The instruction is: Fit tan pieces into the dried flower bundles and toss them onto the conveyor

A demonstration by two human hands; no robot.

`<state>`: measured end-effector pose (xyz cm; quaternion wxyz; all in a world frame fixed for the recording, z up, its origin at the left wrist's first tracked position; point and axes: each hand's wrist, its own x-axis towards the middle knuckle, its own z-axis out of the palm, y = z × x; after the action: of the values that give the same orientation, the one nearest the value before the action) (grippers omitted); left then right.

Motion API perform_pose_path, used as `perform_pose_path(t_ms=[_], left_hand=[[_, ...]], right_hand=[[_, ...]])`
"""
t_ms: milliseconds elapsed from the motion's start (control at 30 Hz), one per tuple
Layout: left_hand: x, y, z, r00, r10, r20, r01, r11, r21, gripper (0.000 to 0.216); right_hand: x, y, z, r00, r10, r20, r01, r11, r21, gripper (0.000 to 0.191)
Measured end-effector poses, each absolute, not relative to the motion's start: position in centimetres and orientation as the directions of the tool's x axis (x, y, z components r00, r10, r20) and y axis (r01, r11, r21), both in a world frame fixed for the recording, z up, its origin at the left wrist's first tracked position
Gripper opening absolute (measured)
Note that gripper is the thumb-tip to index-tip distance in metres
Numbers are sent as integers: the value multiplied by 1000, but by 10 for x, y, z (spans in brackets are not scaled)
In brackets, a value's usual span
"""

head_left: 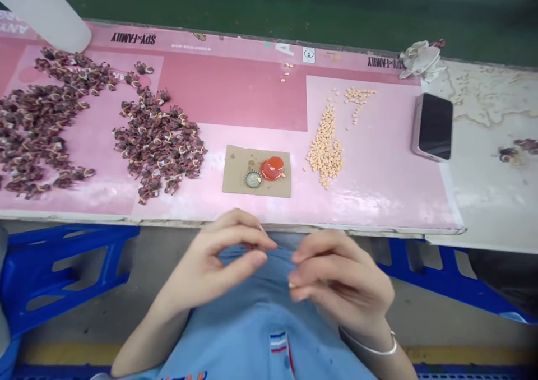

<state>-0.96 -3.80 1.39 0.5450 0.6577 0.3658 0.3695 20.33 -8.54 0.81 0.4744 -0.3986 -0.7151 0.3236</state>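
My left hand point(218, 259) and my right hand point(336, 282) are held close together in front of my blue shirt, below the table's front edge. Both have fingers curled in a pinch; the left pinches something tiny I cannot make out, and a small pale piece shows at the right fingertips. On the pink mat point(252, 94) lie a cardboard square point(257, 171) with a red cap point(272, 168) and a metal bottle cap point(253, 179), a heap of pale beige pieces point(325, 147), and piles of dark reddish-brown pieces point(162, 142) further left point(40, 116).
A phone point(434, 126) lies at the mat's right edge. A crumpled white and dark piece point(421, 59) sits at the back right. A few dark pieces point(515, 150) rest on the bare table right. Blue plastic frame point(59, 268) stands under the table. A white object point(46, 10) is at top left.
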Motion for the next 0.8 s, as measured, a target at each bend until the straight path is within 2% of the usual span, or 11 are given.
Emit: perform_pose_path(t_ms=[67, 233, 500, 567, 667, 733, 800], left_hand=[[1, -31, 15, 518, 855, 36, 1, -43, 999, 8], [15, -13, 12, 481, 873, -86, -121, 163, 979, 5], [23, 0, 5, 425, 889, -170, -183, 268, 946, 10], [22, 3, 3, 409, 876, -257, -298, 394, 869, 8], [20, 8, 5, 413, 823, -389, -567, 567, 598, 15], [19, 11, 10, 403, 797, -450, -674, 591, 444, 15], [20, 12, 15, 382, 785, -488, -726, 581, 366, 13]], right_hand=[[205, -75, 16, -116, 869, 481, 325, 491, -808, 11], [200, -51, 6, -58, 864, 500, 370, 484, -793, 17], [200, -37, 1, -71, 872, 484, 446, 461, -767, 13], [200, -32, 1, -76, 871, 485, 474, 459, -751, 16], [199, -27, 1, -95, 868, 488, 478, 469, -742, 15], [197, -26, 2, -129, 860, 494, 468, 492, -734, 14], [194, -25, 2, -179, 849, 498, 465, 519, -718, 13]])
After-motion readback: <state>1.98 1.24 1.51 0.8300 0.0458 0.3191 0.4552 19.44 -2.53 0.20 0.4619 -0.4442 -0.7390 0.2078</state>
